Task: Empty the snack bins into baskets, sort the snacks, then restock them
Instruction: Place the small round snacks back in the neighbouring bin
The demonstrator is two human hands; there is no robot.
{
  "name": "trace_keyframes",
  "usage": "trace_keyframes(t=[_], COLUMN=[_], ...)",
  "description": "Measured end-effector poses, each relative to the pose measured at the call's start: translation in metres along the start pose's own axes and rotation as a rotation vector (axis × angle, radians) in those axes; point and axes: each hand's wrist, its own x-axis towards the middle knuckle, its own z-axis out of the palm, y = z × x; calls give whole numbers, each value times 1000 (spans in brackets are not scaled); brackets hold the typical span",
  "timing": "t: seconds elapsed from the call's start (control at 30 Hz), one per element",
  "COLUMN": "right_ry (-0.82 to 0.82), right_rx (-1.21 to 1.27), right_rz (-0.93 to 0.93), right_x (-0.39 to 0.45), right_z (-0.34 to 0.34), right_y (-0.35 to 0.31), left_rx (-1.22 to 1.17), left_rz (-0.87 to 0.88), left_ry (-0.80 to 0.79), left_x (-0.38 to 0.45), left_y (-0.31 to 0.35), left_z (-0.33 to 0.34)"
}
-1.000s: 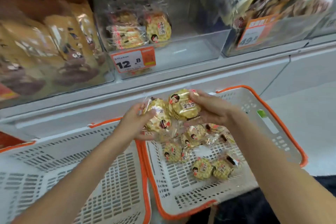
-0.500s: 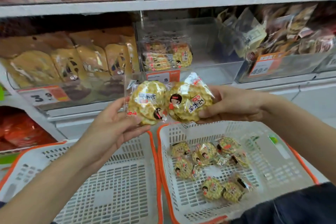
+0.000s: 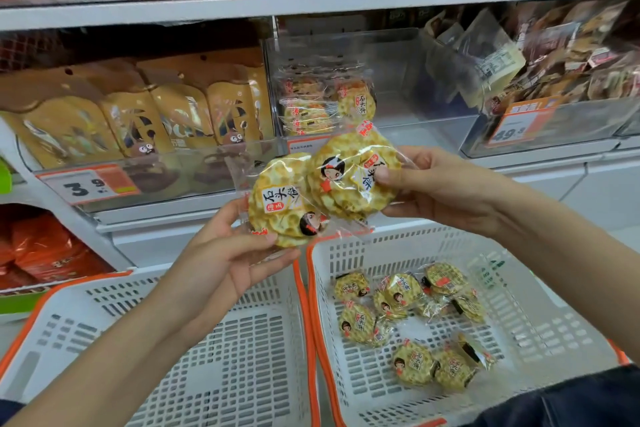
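**Desk:** How far along are you, going by what lies in front of the shelf?

**Caption:** Midway, by the look of it. Your right basket carries a scatter of loose cracker packs on its floor, most toward its near-left corner, while your left basket shows nothing on the part of its floor that is in view. The clear bin on the middle shelf holds a short stack of the same packs against its left wall, the rest of it bare. So emptying seems done, and restocking is judged begun but far from finished.

**Desk:** And your hands?

**Caption:** Both are raised between the baskets and the shelf edge, below the bin's front. Your left hand, palm up, grips a cracker stack from beneath, thumb curled over its lower rim. Your right hand comes in from the right and pinches a second stack, thumb on the face, fingers behind. The two stacks overlap, touching. What is left: these stacks, then the loose packs in the right basket, go up to the bin.
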Motion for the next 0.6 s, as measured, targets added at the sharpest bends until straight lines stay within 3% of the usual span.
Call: trace_keyframes(t=[0.27,0.4,0.6], right_ry=[75,-9,125], right_rx=[-157,-317,-601], right_rz=[-155,-209,-276], right_x=[-5,-9,-4], right_z=[8,19,37], right_y=[-5,-3,6], left_rx=[253,299,203], left_rz=[122,68,-64], left_ry=[92,139,168], left_x=[3,6,11], left_y=[11,5,-6], left_z=[-2,9,19])
